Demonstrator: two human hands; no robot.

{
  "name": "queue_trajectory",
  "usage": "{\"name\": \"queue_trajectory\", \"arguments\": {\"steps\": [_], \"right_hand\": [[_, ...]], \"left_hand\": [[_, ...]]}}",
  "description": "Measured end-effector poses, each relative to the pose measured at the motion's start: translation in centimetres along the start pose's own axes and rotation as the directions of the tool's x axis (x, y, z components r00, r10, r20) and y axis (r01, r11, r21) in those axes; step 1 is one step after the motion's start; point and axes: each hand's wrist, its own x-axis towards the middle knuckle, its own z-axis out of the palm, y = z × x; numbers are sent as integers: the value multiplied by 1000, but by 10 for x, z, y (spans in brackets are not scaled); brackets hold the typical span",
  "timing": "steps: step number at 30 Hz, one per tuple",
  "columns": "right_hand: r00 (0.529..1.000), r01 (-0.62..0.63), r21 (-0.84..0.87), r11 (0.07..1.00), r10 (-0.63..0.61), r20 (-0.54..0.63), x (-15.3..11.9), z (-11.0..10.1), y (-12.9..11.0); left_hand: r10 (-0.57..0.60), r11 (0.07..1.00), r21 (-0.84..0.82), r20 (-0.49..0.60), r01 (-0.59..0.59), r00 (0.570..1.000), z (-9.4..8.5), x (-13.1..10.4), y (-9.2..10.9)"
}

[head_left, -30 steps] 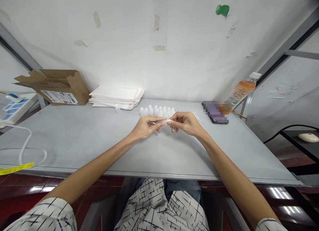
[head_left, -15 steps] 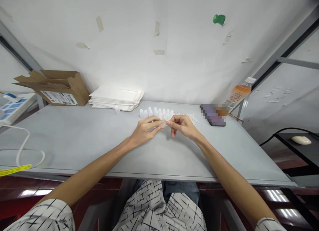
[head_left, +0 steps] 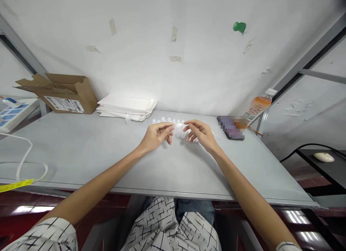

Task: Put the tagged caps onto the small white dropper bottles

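Observation:
My left hand (head_left: 157, 136) is over the middle of the table, thumb and forefinger pinched together. Whatever sits in that pinch is too small to make out. Facing it, my right hand (head_left: 200, 134) has loosely bent fingers with gaps between them, and I see nothing held there. Small white translucent plastic pieces (head_left: 178, 130) show between the hands. Behind my left hand runs a row of similar rounded white pieces (head_left: 169, 119), partly covered by the fingers. Thin white bits (head_left: 216, 136) lie just beyond my right hand.
A stack of white envelope-like sheets (head_left: 125, 106) and an open cardboard box (head_left: 69, 96) stand at the back left. Toward the right are a phone (head_left: 229, 127) and a bottle of orange drink (head_left: 256, 108). A white cable (head_left: 25, 155) loops at the left edge.
My hands were fingertip to fingertip and have moved apart. The left thumb and forefinger have closed into a pinch; the right fingers have loosened. White pieces now show between the hands.

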Motion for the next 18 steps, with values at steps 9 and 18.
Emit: {"name": "queue_trajectory", "arguments": {"steps": [9, 18], "right_hand": [[993, 13, 29, 1000, -16, 115, -4, 2, -7], [998, 58, 100, 993, -56, -23, -4, 3, -11]], "left_hand": [[-94, 964, -236, 131, 124, 987, 1, 3, 4], [-242, 877, -361, 238, 317, 941, 5, 1, 6]]}}
